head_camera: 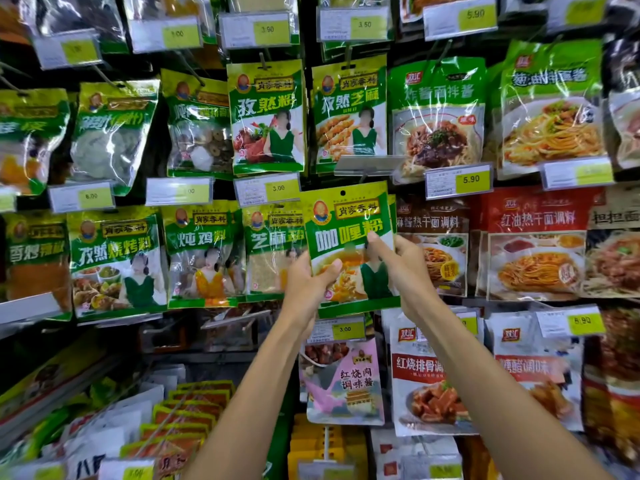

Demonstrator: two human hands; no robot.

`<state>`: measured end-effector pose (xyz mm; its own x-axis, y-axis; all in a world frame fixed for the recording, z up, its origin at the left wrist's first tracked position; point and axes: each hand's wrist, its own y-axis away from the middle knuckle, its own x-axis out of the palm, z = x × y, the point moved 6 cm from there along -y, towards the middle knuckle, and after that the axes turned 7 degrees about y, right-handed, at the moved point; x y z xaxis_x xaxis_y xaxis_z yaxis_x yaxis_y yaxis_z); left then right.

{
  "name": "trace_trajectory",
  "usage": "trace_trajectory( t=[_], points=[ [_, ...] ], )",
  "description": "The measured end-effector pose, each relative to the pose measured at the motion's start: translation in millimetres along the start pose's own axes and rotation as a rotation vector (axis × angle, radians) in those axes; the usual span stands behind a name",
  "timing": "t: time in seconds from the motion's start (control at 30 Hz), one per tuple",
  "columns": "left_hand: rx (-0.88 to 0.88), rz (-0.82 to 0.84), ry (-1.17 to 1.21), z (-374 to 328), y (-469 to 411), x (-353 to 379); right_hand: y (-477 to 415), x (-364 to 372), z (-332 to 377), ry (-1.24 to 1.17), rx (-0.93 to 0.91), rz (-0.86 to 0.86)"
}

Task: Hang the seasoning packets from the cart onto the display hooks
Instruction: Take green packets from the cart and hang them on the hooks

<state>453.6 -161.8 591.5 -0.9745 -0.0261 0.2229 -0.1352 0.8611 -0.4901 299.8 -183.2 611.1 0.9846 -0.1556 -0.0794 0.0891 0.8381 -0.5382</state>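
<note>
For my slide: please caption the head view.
Left hand and right hand hold a green seasoning packet before hanging packets.

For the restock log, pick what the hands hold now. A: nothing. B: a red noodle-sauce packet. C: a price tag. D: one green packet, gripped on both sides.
D: the left hand and right hand each grip a side of the green packet.

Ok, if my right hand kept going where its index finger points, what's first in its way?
The right hand holds the curry powder packet; going up-left, its finger would slide along that packet's face toward the hang hole. Depth beyond is unclear.
</note>
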Motion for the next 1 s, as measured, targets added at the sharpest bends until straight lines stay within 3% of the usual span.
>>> trace_trajectory(
  t=[0.1, 0.27, 0.33, 0.5, 1.0],
  points=[
    [0.103, 0.003, -0.225, -7.4, -5.5, 3.1, -3.4, -6.0, -6.7, -0.034, 0.005, -0.002],
    [0.809, -0.393, -0.894, -79.8, -9.8, -14.9, -5.5, -19.1, -20.2, -0.041, 0.045, -0.049],
    [1.001, -0.461, -1.104, -95.5, -23.7, -18.1, -9.1, -23.8, -22.0, -0.039, 0.046, -0.059],
    [1.035, -0.441, -1.319, -96.9, -58.9, -34.0, -25.0, -30.7, -18.7, -0.039, 0.041, -0.084],
    [1.224, -0.479, -1.317, -88.1, -67.3, -42.8, -44.3, -17.3, -27.2, -0.004, 0.146, -0.133]
  ],
)
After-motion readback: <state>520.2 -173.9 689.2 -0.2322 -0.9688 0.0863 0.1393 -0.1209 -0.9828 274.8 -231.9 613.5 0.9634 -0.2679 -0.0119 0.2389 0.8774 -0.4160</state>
